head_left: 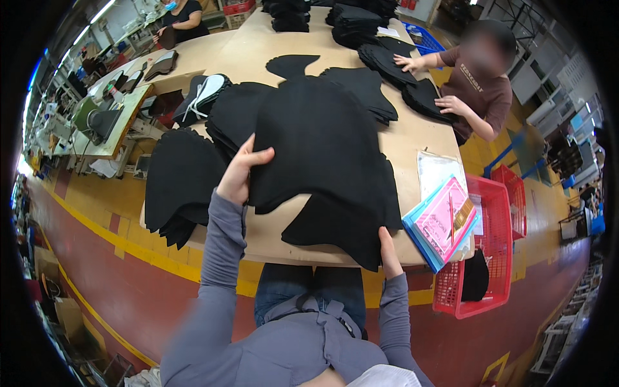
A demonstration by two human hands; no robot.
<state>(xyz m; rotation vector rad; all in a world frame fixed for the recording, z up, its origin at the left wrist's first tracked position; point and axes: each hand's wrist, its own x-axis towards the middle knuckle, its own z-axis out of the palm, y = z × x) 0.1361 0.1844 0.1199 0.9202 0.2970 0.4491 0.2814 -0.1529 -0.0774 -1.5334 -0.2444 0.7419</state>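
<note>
And there was the left hand (242, 173), raised high on the near side of the table (222, 58), its forearm stretched up and forward in a grey-blue sleeve (222, 248)! The thumb pointed inward, laid flat across the left edge of the black fabric panel (316, 132), the other fingers tucked behind it: a pinching grasp on the cloth. Over to the right hand (389, 257), lower and closer to the body, by the table's front edge: thumb upright, set against the panel's bottom right corner, palm side turned inward. Its remaining fingers were hidden, so how tightly they closed could not be told. The elbows stood wide of the torso, the left reaching much farther out than the right.

The panel itself, broad and curved with a deep notch on its near side, spread between both hands over the table. A scallop-edged black stack (184, 180) sat to the left; a pink booklet (445, 216) lay right of the right hand, above a red plastic basket (474, 309). Across the right side, a co-worker in a brown shirt (480, 90) had both hands on black piles (387, 64).
</note>
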